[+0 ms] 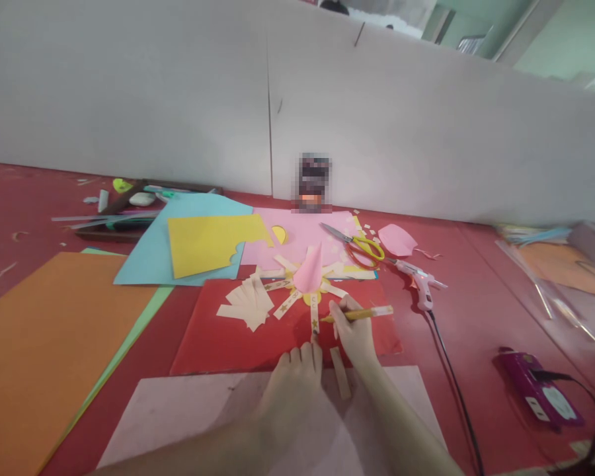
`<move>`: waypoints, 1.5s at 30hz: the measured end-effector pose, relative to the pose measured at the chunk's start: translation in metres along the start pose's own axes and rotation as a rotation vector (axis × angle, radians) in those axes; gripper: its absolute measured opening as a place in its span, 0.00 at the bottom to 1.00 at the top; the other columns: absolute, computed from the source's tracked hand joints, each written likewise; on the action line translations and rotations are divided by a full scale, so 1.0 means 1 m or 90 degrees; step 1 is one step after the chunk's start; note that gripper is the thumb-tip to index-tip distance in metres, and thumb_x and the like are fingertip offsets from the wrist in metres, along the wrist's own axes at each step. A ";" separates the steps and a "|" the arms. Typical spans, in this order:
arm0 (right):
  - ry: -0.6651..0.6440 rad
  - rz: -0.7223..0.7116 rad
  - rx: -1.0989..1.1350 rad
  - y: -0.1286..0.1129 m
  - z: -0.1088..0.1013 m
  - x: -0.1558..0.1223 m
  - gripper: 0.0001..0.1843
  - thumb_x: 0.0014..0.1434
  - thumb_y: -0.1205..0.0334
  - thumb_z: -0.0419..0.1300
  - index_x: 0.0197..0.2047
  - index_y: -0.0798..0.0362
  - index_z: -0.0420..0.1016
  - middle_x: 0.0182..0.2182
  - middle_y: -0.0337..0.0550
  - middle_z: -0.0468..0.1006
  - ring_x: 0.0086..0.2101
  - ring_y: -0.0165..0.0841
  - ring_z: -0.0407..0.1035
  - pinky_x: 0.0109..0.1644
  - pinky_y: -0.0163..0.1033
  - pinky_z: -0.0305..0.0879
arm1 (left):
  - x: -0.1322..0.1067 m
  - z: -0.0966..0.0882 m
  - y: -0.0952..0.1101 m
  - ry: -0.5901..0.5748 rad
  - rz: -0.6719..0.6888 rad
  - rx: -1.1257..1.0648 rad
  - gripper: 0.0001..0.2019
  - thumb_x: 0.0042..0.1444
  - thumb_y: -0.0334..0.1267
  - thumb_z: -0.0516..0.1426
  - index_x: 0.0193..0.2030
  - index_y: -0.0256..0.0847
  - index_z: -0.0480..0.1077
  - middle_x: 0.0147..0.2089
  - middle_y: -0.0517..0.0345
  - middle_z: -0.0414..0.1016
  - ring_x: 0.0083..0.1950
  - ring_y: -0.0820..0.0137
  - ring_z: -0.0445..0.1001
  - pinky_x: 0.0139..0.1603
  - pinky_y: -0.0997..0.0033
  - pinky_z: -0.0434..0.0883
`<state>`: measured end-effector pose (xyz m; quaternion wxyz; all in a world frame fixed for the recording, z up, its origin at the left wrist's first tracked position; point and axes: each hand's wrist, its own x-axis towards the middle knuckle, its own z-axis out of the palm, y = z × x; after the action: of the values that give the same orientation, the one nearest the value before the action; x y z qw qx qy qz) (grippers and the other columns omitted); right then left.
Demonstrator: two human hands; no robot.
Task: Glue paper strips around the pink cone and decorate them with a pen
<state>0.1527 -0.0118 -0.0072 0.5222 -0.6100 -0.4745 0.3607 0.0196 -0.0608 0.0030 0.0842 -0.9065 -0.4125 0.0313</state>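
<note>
My right hand [356, 334] is closed round a yellow pencil [364, 314], whose tip rests on a cream paper strip [315, 316]. The fingers of my left hand [292, 387] lie flat and press the red sheet [228, 337] just below that strip. The strip is one of several rays fanning out from a pink paper cone [310, 270] on a yellow disc. A stack of loose cream strips [248, 304] lies left of the cone. One more cream strip [340, 373] sits between my hands.
Yellow-handled scissors [359, 243] and a glue gun [421, 281] with its black cord lie right of the cone. Blue [149, 261], yellow [203, 244], pink [297, 231] and orange [44, 350] sheets cover the left. A pale pink sheet [178, 410] lies nearest. A magenta device [538, 390] sits at right.
</note>
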 end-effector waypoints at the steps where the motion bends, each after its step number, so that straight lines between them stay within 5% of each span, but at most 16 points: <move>1: -0.001 0.001 0.013 0.000 -0.001 0.001 0.18 0.56 0.54 0.53 0.21 0.50 0.52 0.10 0.26 0.53 0.13 0.23 0.50 0.17 0.30 0.48 | 0.000 0.001 0.000 -0.005 -0.006 0.002 0.18 0.53 0.30 0.51 0.51 0.27 0.65 0.33 0.49 0.69 0.31 0.65 0.70 0.28 0.66 0.67; 6: 0.031 -0.011 0.056 0.002 -0.008 0.006 0.18 0.56 0.54 0.55 0.21 0.50 0.53 0.09 0.26 0.55 0.12 0.23 0.52 0.18 0.30 0.49 | 0.007 0.000 -0.008 0.015 -0.014 -0.015 0.13 0.58 0.31 0.50 0.49 0.31 0.67 0.35 0.50 0.71 0.33 0.65 0.72 0.30 0.66 0.68; 10: 0.078 -0.006 0.088 0.002 -0.014 0.011 0.19 0.54 0.52 0.57 0.20 0.50 0.53 0.09 0.26 0.56 0.12 0.22 0.51 0.17 0.30 0.48 | 0.029 -0.019 -0.041 0.062 -0.036 -0.134 0.12 0.62 0.35 0.46 0.38 0.38 0.70 0.32 0.57 0.71 0.32 0.67 0.72 0.31 0.68 0.67; 17: 0.151 0.013 0.144 0.003 -0.023 0.020 0.20 0.53 0.51 0.58 0.19 0.50 0.53 0.08 0.26 0.56 0.12 0.22 0.51 0.17 0.30 0.45 | 0.077 -0.069 -0.108 0.380 -0.255 -0.287 0.08 0.58 0.40 0.53 0.40 0.41 0.69 0.40 0.57 0.71 0.39 0.69 0.70 0.40 0.70 0.66; 26: 0.182 0.036 0.180 0.002 -0.024 0.023 0.20 0.52 0.52 0.58 0.19 0.50 0.53 0.07 0.26 0.55 0.11 0.22 0.48 0.16 0.30 0.41 | 0.110 -0.057 -0.101 0.240 -0.222 -0.324 0.08 0.56 0.42 0.54 0.34 0.40 0.69 0.40 0.57 0.72 0.41 0.67 0.71 0.43 0.66 0.64; 32: 0.212 0.025 0.182 -0.005 -0.029 0.023 0.20 0.52 0.53 0.58 0.18 0.51 0.54 0.07 0.26 0.56 0.12 0.22 0.49 0.17 0.29 0.44 | 0.115 -0.067 -0.106 0.282 -0.209 -0.287 0.09 0.56 0.41 0.53 0.32 0.39 0.69 0.37 0.56 0.73 0.39 0.67 0.71 0.46 0.64 0.64; 39: 0.310 0.021 0.236 -0.010 -0.033 0.023 0.18 0.52 0.56 0.59 0.20 0.51 0.54 0.09 0.26 0.56 0.12 0.22 0.48 0.17 0.29 0.44 | 0.109 -0.089 -0.115 0.269 -0.151 -0.350 0.08 0.57 0.40 0.50 0.37 0.42 0.68 0.41 0.59 0.74 0.45 0.68 0.70 0.60 0.59 0.54; 45: 0.286 0.023 0.250 -0.008 -0.031 0.023 0.19 0.52 0.57 0.59 0.19 0.51 0.53 0.08 0.26 0.55 0.12 0.21 0.48 0.17 0.30 0.42 | 0.105 -0.072 -0.116 0.162 -0.142 -0.359 0.09 0.57 0.42 0.51 0.40 0.43 0.68 0.47 0.58 0.73 0.51 0.65 0.69 0.63 0.51 0.41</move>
<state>0.1870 0.0014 0.0081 0.7157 -0.5699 -0.2574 0.3110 0.0121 0.0837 0.0963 -0.1164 -0.8398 -0.4881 -0.2070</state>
